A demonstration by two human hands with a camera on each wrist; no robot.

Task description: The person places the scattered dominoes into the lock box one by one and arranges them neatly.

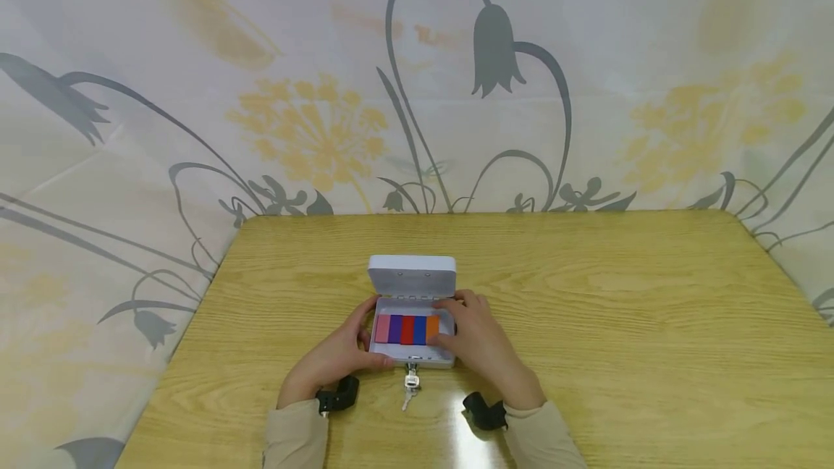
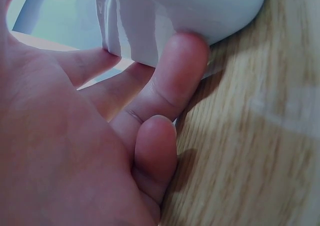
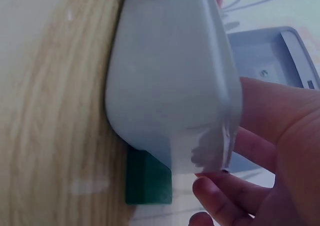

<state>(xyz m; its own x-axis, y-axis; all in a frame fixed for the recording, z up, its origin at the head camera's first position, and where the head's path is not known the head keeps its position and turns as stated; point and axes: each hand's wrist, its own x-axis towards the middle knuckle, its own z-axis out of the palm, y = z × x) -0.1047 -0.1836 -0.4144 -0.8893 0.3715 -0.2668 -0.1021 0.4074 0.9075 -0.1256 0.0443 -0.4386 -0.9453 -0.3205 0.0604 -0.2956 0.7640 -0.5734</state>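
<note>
A white metal cash box [image 1: 445,363] stands on the table with its lid [image 1: 412,282] raised. Inside, a pink block [image 1: 382,328], a purple one [image 1: 395,329], a red one [image 1: 407,330], a blue one [image 1: 420,330] and an orange block [image 1: 433,327] lie side by side. My left hand [image 1: 345,348] grips the box's left side, thumb at its front corner. Over the right wall reaches my right hand [image 1: 481,335], its thumb and index finger about the ends of the orange block. The right wrist view hides those fingertips behind the box wall [image 3: 172,80].
Keys [image 1: 411,382] hang from the lock at the box's front. A green block [image 3: 148,178] sits on the wooden table [image 1: 619,339] beside the box, hidden in the head view. Flower-patterned cloth [image 1: 313,35] rises behind the table.
</note>
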